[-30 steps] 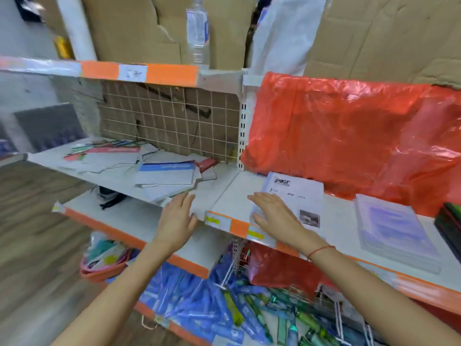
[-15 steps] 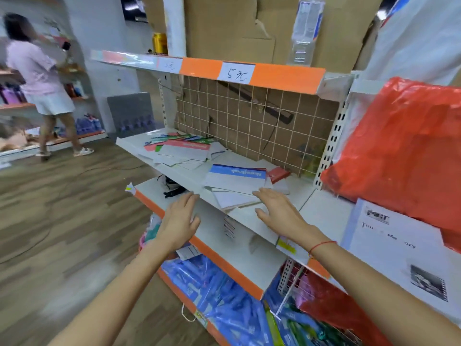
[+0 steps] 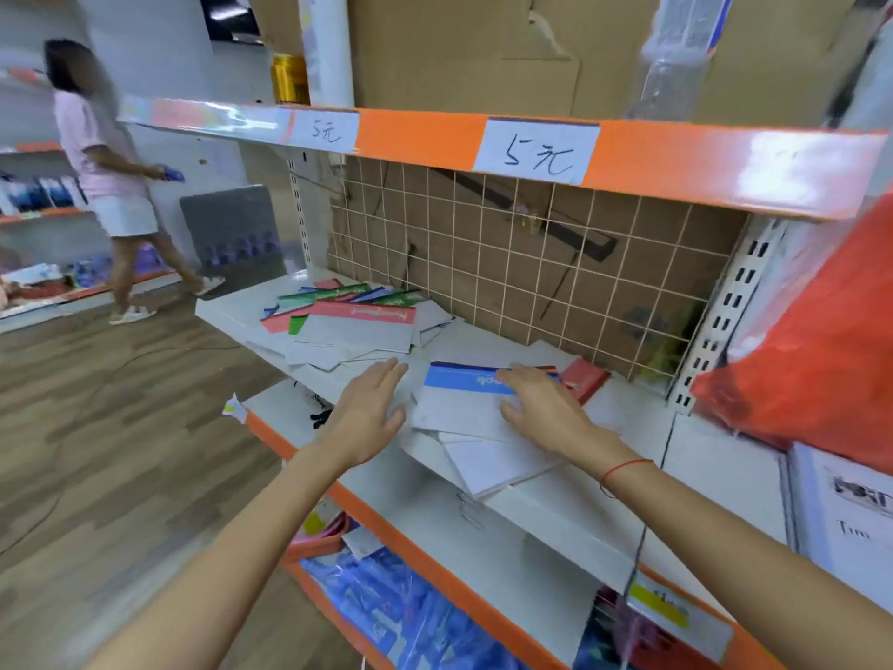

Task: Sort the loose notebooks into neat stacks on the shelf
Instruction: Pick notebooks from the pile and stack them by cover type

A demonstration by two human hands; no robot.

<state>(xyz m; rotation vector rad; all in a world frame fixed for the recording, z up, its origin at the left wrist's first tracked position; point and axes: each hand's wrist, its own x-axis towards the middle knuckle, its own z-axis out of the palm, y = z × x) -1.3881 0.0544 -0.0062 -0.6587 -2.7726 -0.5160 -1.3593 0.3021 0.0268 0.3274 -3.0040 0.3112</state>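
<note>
Because the thin white notebooks with blue top bands [image 3: 464, 403] lie fanned and crooked near the front edge of the white metal shelf [image 3: 546, 510], they are approached from both sides at once, probably so that they can be squared into one block. One notebook of this small heap sticks out over the shelf edge, which suggests that it could slip down if it is pushed carelessly. The right hand [image 3: 541, 408] is laid flat on the top blue-banded cover, with the fingers straight and spread; nothing is gripped by it, the cover is only pressed. The left hand [image 3: 367, 418] is held open just beside the left edge of the heap, with straight fingers, and whether the paper is already touched by it cannot be told. A small red booklet [image 3: 584, 379] is seen just behind the right hand, partly under the heap.

Further left on the same shelf, a second scattered heap of notebooks with red and green bands [image 3: 357, 321] is left unsorted, so the task is judged to be only at its beginning. Behind both heaps a white wire grid on brown board [image 3: 531, 263] closes the back. Above, an orange shelf strip with handwritten price labels [image 3: 536, 149] is fixed. At the right a red plastic sheet [image 3: 821, 350] hangs, and far left a person in a pink shirt [image 3: 106, 162] is seen.
</note>
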